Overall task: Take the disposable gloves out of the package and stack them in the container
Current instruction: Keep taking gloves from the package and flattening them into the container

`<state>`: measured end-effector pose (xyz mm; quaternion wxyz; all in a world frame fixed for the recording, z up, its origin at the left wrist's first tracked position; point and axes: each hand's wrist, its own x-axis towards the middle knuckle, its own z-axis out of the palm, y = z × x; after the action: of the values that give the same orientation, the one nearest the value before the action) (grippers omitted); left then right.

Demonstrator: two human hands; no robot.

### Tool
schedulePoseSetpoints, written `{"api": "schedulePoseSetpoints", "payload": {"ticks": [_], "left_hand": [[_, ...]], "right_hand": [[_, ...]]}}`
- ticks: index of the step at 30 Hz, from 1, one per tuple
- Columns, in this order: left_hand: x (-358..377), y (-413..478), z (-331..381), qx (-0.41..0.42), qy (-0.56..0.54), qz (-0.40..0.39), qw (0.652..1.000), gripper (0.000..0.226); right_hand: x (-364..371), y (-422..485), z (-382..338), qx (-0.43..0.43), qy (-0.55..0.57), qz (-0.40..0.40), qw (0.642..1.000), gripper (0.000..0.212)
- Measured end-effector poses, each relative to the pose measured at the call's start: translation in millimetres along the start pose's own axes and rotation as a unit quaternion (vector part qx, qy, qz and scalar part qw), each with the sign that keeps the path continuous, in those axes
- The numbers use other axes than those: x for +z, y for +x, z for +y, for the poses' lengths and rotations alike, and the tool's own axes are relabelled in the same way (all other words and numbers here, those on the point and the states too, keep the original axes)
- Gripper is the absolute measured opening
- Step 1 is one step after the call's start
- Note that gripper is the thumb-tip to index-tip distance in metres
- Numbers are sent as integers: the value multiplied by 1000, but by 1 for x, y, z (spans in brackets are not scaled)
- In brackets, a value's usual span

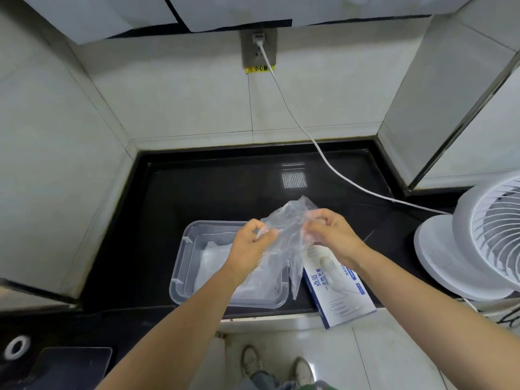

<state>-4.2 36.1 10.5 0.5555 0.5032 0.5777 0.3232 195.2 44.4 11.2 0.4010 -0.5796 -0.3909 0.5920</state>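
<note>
Head view, looking down into a tiled corner. Pale tiled walls [183, 94] enclose a glossy black bench [213, 192] on three sides.

A white fan [478, 249] stands at the bench's right end, its round grille tilted upward and partly cut off by the frame edge.

A translucent rectangular container [180, 266] sits near the bench's front edge, left of centre. It holds a flat layer of clear stacked gloves [213, 257].

The white-and-blue glove package [343, 294] lies flat just to the right of the container. Its near end projects past the bench's front edge.

One clear disposable glove [287, 220], crumpled and semi-transparent, is held in the air over the container's right side and the package's far end. Its lower part hangs down between the two.

The left grip [250, 246] has its fingers curled and pinches the glove's left edge. The right grip [332, 232], also with curled fingers, pinches the glove's right portion. The two grips are close together but apart, with the film stretched between them. Both forearms are bare.

A white cable [295, 116] runs from a plug in the wall socket [259, 49] down across the bench toward the fan. A small yellow label [259, 68] is fixed directly beneath the socket.

Two shoes [250, 358] stand on the pale floor below the bench edge.
</note>
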Motion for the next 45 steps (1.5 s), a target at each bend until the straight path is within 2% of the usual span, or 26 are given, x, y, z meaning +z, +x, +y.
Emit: {"api": "schedulePoseSetpoints", "payload": {"ticks": [3,6,8,10,12,14,15,18,21,24,26,27,29,30,31,33,35,36,38,40,42,43,45], "left_hand": [[-13,0,-2,-33,-3,-1,999,20],[-25,1,-6,-62,41,10,997,15],[-31,3,-11,-69,27,25,997,17],[-35,5,-15,-65,9,33,997,15],[-38,7,-18,-64,14,31,997,12],[-42,7,-20,-67,34,23,997,16],[-45,8,-22,-66,46,18,997,24],[-56,14,-31,-63,86,34,994,34],[-68,24,-41,-87,148,110,979,29],[-74,25,-41,-50,219,222,949,20],[-71,23,-29,-4,168,248,954,18],[-68,22,-22,8,121,225,967,20],[-58,21,-4,-13,-26,113,993,33],[-52,21,4,-33,-91,51,994,42],[-48,19,10,-45,-130,0,990,53],[-44,17,12,-45,-142,-66,987,69],[-45,15,8,-34,-129,-79,988,58],[-49,15,5,-35,-131,-63,989,45],[-57,15,-1,-52,-152,-26,987,27],[-65,14,-5,-78,-194,-14,978,22],[-73,10,-3,-91,-241,-17,966,18],[-77,8,-2,-95,-262,-21,960,20],[-82,4,-1,-104,-283,-40,953,27]], "right_hand": [[4,4,-5,-7,11,45,999,17],[13,9,-8,-15,23,74,997,25],[18,10,-9,3,64,42,997,37],[24,12,-7,22,56,-29,998,47],[33,12,-3,24,22,-66,997,38],[42,16,-1,10,26,-13,1000,13],[45,20,-1,3,34,27,999,7],[44,26,-4,-30,54,112,992,14],[42,26,-11,-82,28,142,986,18],[45,25,-14,-147,-13,146,978,9],[52,24,-14,-192,-52,135,971,14],[56,24,-13,-213,-80,119,966,17],[67,21,-10,-245,-134,63,958,21],[73,19,-9,-251,-154,17,955,26],[78,18,-7,-248,-170,-39,953,31],[87,13,-9,-209,-188,-160,946,39],[88,9,-12,-162,-169,-237,943,42],[85,8,-13,-151,-146,-240,948,41],[79,8,-13,-148,-97,-185,967,32],[72,10,-12,-137,-80,-79,984,23],[68,13,-14,-85,-93,-16,992,24],[67,13,-17,-34,-110,-22,993,30],[67,11,-22,73,-176,-91,977,51]]}}
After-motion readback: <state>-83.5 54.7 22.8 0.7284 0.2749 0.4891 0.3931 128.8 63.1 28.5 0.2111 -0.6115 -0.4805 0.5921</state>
